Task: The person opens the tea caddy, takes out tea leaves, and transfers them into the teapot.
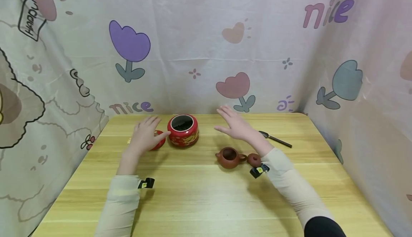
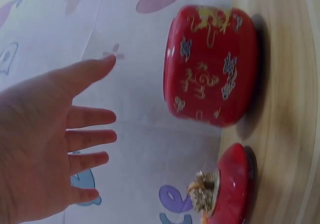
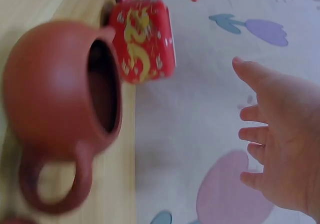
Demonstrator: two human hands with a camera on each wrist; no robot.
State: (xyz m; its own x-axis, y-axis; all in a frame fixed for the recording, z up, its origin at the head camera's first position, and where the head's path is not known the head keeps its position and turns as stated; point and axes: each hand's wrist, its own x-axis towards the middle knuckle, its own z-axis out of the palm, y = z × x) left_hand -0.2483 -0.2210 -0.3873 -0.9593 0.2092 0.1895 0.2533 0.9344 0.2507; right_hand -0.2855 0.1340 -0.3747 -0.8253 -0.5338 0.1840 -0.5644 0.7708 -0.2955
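Observation:
My left hand (image 1: 145, 135) hovers with fingers spread, holding nothing, above the red lid (image 1: 160, 141) of a jar. Just right of it stands the red jar (image 1: 184, 136), uncovered, with dark contents inside; gold and blue patterns cover its side. In the left wrist view the lid (image 2: 234, 186) shows a gold figure-like knob. My right hand (image 1: 235, 124) is raised with fingers extended, touching nothing. Below it a brown clay teapot (image 1: 227, 160) sits without its lid, its inside dark. The small teapot lid (image 1: 254, 160) lies beside the handle, near the right wrist.
A dark, long-handled scoop-like tool (image 1: 276, 139) lies at the right, behind the right forearm. The wooden table (image 1: 193, 201) ends at a patterned cloth (image 1: 186, 51) hanging behind it and along both sides.

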